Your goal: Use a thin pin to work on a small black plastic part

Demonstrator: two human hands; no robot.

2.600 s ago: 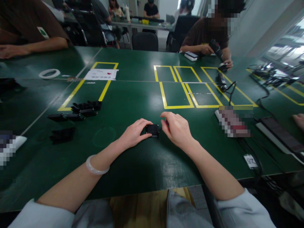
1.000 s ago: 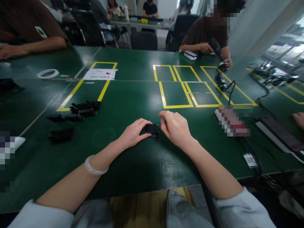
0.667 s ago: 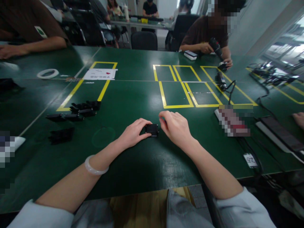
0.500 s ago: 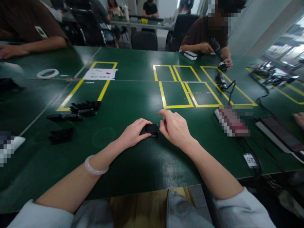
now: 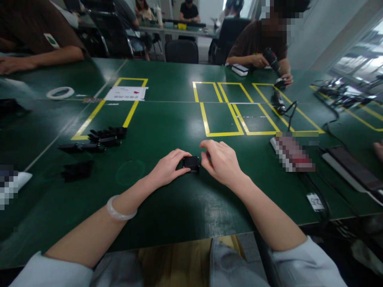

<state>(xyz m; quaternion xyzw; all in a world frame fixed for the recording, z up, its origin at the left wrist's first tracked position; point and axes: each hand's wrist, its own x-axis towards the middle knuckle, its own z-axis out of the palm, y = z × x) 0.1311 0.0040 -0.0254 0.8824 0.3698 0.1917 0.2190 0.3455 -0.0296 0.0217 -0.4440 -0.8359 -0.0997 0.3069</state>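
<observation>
A small black rectangular block [image 5: 191,163] is at the middle of the green table [image 5: 167,215]. My left hand [image 5: 168,167] grips it from the left between thumb and fingers. Just right of the block is my right hand [image 5: 221,161], its thumb and index finger curved apart with a gap between them. No object shows in that gap; whether the right thumb touches the block's edge I cannot tell. To the left lie several similar black blocks [image 5: 89,147] in a loose cluster, with another dark group [image 5: 77,170] nearer me.
Yellow tape outlines [image 5: 224,134] mark the table. A white paper [image 5: 126,93] and a tape roll [image 5: 60,93] lie at far left. On the right are a phone-like device [image 5: 353,167] and cables. Across the table a person holds a power drill [image 5: 271,59].
My right hand has dipped very slightly, its index finger lower than before. My left hand and the black block stay in place.
</observation>
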